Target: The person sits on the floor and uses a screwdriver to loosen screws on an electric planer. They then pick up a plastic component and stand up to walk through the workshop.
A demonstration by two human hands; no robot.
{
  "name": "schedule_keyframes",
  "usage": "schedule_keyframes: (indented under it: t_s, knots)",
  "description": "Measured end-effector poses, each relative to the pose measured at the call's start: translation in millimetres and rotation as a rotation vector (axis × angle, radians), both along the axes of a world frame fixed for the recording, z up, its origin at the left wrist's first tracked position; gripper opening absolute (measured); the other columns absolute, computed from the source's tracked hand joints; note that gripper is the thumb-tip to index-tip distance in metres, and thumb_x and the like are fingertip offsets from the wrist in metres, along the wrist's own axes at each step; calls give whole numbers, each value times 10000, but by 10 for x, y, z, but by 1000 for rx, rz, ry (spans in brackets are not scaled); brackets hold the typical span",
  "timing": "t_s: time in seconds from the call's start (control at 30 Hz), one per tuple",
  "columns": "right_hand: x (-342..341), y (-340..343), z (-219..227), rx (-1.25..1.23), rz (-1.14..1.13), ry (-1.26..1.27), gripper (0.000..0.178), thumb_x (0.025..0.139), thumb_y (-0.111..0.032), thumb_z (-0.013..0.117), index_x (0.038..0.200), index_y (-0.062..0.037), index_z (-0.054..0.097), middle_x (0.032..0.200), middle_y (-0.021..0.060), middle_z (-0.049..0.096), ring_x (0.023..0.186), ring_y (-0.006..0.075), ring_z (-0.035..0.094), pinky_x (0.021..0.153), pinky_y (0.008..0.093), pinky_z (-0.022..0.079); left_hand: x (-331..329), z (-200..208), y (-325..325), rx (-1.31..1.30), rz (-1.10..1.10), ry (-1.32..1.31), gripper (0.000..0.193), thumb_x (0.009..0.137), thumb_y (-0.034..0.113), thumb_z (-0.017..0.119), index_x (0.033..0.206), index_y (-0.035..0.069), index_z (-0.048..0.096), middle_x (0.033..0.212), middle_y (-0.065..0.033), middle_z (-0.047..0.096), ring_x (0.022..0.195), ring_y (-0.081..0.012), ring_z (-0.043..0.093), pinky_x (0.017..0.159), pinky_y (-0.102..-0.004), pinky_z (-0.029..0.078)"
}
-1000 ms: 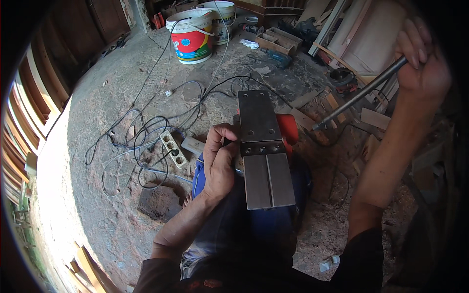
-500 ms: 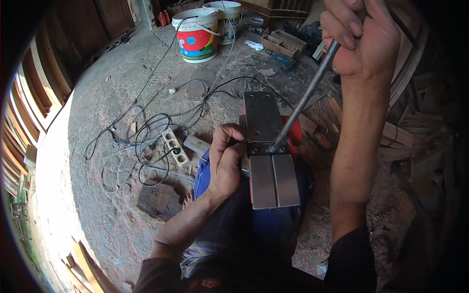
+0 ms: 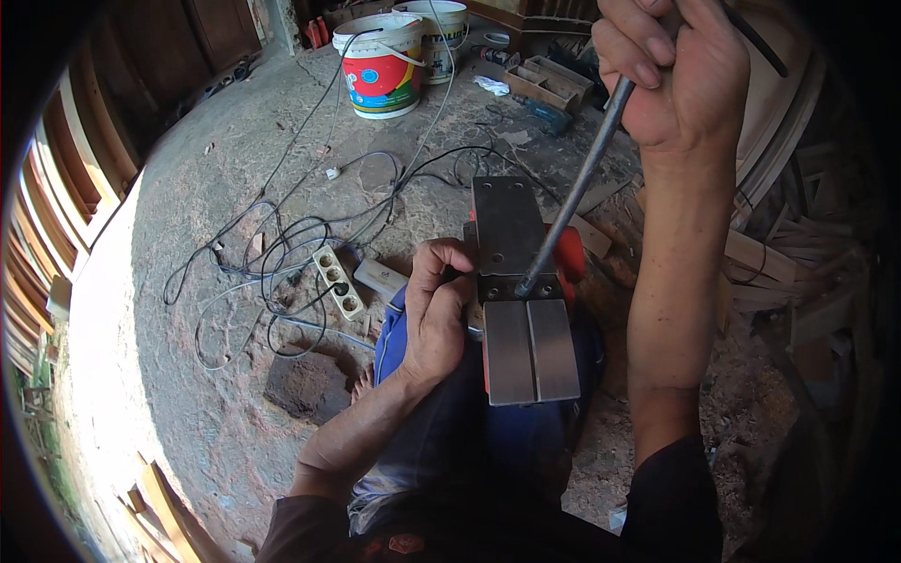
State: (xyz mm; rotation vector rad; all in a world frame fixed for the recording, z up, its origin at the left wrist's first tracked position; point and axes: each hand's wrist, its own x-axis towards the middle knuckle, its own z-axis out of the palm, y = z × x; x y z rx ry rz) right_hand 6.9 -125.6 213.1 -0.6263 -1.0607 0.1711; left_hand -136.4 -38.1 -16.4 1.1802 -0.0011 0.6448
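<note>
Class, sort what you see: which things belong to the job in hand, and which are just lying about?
In the job: flat-plated red tool, at the left hand; metal rod, in the right hand.

Lying about: colourful bucket; wooden box; white cloth.

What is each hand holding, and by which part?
Right hand: long metal wrench, by its upper end. Left hand: upturned electric planer, by its left side, exact grip hidden.

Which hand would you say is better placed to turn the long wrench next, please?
Probably the right hand: it grips the long wrench, whose tip sits at the dark cutter block between two visible bolts. The left hand is at the side of the upturned electric planer, apparently steadying it.
</note>
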Motion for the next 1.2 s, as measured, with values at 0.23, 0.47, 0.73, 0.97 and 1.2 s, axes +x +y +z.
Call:
schedule_keyframes:
  t_s: [0.23,0.47,0.73,0.97,1.2]
  knots:
    - [87,136,36,-73,261,52,369,1065,-288,382,1193,26,529,675,-1,543,465,54,472,370,207,415,18,-34,3,5,17,-8,200,827,-31,421,992,54,496,958,2,495,737,-49,391,676,-209,346]
    - [387,281,51,8,761,-163,444,1075,-290,305,1299,56,471,781,119,639,582,176,585,465,303,521,-19,25,-5,17,1,54,195,793,5,425,968,50,496,1044,-52,513,957,-130,464,913,-261,357]
    - [433,378,-8,58,772,-140,412,1068,-288,345,1256,47,496,775,109,647,559,163,577,455,291,504,-24,41,-18,9,10,81,186,791,3,426,956,46,501,1003,-41,518,899,-112,456,861,-243,365]
    - [238,290,-29,-11,337,36,293,1038,-259,474,1140,5,552,713,38,616,429,60,460,341,202,362,34,-27,-17,46,65,32,182,807,-4,421,959,49,506,931,-17,499,802,-81,414,760,-225,347]
    - [65,299,-18,-62,-155,0,252,1001,-262,570,1035,-14,603,689,21,586,420,33,414,335,184,292,59,-30,-17,54,76,-1,182,832,-18,412,964,55,513,851,15,476,722,-52,372,664,-218,328]
